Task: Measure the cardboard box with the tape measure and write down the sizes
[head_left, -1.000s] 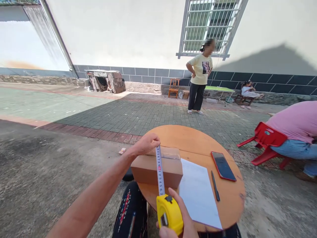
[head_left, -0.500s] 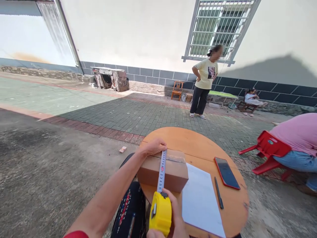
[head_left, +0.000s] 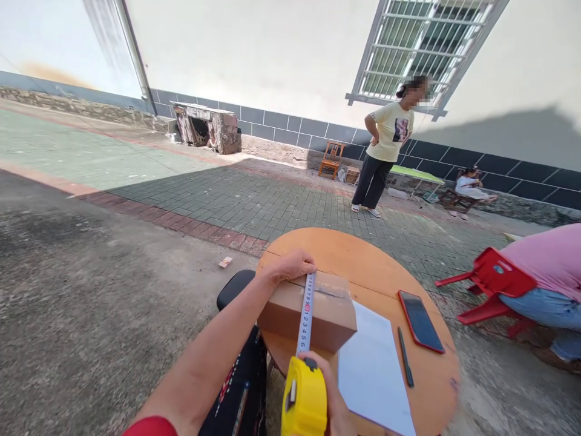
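Note:
A brown cardboard box [head_left: 329, 312] rests on the round wooden table [head_left: 336, 242], its top seam taped. Across the box top runs the pulled-out blade of a yellow tape measure [head_left: 305, 393]. My left hand [head_left: 294, 266] is closed on the blade's end at the far edge of the box; its hidden fingertips leave the exact grip unclear. Wrapped round the yellow case, on the near side of the box, is my right hand [head_left: 334, 393]. White paper [head_left: 374, 363] lies right of the box, with a black pen [head_left: 405, 357] and a red-edged phone [head_left: 421, 321] beyond it.
A person [head_left: 388, 139] stands across the paved yard, and a small seated figure [head_left: 472, 184] is by the wall. At right, someone in pink [head_left: 549, 260] sits on a red plastic chair [head_left: 503, 272]. A black seat [head_left: 235, 287] is left of the table.
The view has shifted slightly, so the table, box and hands appear a little further right. Both hands keep their hold on the tape measure, its blade still across the box.

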Tool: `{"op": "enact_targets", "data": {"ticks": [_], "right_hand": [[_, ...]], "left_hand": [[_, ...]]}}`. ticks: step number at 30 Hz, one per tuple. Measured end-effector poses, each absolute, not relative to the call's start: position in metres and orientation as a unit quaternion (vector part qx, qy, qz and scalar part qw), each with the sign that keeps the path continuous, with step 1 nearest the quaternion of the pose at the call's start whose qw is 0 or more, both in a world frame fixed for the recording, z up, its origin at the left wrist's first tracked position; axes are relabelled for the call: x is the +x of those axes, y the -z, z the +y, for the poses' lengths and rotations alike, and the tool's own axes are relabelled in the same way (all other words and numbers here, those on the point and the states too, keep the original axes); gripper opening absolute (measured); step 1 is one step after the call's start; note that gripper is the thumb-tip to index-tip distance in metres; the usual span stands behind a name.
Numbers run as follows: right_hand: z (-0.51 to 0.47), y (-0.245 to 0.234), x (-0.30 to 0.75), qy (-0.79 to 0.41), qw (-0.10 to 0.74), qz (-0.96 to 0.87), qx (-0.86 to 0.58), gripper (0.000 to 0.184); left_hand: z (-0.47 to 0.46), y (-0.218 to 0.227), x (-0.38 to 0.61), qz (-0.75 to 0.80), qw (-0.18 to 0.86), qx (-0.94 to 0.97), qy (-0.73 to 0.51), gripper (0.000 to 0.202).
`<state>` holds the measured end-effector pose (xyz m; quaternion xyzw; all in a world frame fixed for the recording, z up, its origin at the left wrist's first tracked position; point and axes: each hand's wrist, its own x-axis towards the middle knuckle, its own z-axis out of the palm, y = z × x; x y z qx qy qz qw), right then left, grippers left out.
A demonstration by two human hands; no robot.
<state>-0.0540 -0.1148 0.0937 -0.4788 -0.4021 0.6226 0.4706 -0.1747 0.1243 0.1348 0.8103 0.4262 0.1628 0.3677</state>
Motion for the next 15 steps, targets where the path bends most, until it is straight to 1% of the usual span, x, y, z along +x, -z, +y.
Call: {"op": "enact_targets", "data": {"ticks": [3,11,15], "right_hand": [[-0.114,-0.095,-0.052,-0.603,0.481,-0.427,-0.472,0.07],[-0.122,-0.093,-0.062,-0.614,0.486,-0.417,-0.461,0.098],[-0.12,-0.092,-0.068,-0.61,0.493,-0.415,-0.461,0.103]], "left_hand": [[0.124,-0.135,-0.174,0.427,0.369,0.81,-0.159,0.033],[0.122,-0.137,-0.175,0.428,0.361,0.813,-0.159,0.033],[0.123,-0.135,-0.176,0.43,0.36,0.811,-0.168,0.033]]}}
